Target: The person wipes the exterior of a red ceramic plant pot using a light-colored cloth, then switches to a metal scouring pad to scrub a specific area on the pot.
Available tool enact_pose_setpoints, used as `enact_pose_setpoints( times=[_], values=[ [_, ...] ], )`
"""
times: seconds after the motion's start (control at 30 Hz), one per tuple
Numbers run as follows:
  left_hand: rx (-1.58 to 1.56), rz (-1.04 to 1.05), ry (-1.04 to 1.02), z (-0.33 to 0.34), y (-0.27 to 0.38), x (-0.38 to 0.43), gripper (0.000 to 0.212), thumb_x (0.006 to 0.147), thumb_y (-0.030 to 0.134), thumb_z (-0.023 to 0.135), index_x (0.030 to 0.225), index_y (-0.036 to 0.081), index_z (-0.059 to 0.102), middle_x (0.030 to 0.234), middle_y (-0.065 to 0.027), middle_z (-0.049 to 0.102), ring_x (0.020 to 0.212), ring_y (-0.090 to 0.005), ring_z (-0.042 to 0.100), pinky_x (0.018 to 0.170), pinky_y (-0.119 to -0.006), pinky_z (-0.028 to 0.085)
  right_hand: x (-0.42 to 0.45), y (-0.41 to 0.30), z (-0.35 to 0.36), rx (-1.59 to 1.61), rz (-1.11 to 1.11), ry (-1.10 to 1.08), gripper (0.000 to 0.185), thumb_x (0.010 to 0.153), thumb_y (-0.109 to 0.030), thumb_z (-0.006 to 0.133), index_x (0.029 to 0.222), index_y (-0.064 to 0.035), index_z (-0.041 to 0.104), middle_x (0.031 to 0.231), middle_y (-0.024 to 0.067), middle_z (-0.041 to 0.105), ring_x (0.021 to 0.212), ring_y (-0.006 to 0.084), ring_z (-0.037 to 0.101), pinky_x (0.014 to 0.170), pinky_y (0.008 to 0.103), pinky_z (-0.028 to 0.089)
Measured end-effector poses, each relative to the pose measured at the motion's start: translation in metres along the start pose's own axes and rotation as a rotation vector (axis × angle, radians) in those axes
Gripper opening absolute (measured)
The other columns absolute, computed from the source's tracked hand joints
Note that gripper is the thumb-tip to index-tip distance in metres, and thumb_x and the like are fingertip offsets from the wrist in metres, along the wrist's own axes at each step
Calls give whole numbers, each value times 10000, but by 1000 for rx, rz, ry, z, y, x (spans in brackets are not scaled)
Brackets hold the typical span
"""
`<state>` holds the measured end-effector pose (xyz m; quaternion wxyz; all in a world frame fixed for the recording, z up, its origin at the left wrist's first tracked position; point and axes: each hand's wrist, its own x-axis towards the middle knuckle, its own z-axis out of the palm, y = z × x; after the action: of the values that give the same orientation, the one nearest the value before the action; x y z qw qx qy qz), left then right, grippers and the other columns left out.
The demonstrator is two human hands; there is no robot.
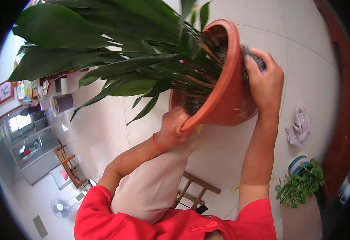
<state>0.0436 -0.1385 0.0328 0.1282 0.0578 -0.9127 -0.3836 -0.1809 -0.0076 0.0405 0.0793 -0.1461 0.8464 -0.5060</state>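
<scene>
A large terracotta-coloured plant pot (223, 105) is tipped on its side before me, its mouth facing left. Out of its soil (194, 103) grows a plant with broad dark green leaves (73, 63). My left hand (176, 126) grips the pot's near rim, fingers curled over the edge. On the pot's outer wall, my right hand (265, 79) presses a dark grey, blurred scrubber or cloth (254, 61). What the pot rests on is partly hidden by the pot and my leg.
A crumpled striped cloth (299, 127) lies on the tiled floor at right. Nearer stands a small potted leafy plant (302, 183). A wooden stool (196, 189) is close to my leg. Further left are a wooden chair (70, 165), a fan (61, 207) and a bin (62, 103).
</scene>
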Motion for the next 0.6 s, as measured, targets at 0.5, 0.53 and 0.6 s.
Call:
enact_pose_setpoints(
  times=[0.5,0.53,0.6],
  values=[
    [40,-69,-54,-2,-3,-15,262,804,14,685,1033,-24,565,813,-105,608,661,-225,587,584,-305,460,-113,1,-1,191,25,106,268,739,-100,765,988,-95,667,802,74,577,696,277,617,618,359,507],
    [12,-79,-15,2,-1,-13,209,764,12,716,896,16,554,750,-99,554,618,-252,534,542,-334,419,-122,0,1,176,-31,90,270,733,-103,768,983,-100,667,803,71,575,701,273,617,615,359,507],
    [2,-83,7,4,0,-12,171,752,33,739,797,51,574,697,-97,515,589,-282,504,514,-358,399,-130,-1,2,147,-142,56,273,723,-108,776,973,-109,667,804,65,572,709,266,618,609,358,506]
  ],
)
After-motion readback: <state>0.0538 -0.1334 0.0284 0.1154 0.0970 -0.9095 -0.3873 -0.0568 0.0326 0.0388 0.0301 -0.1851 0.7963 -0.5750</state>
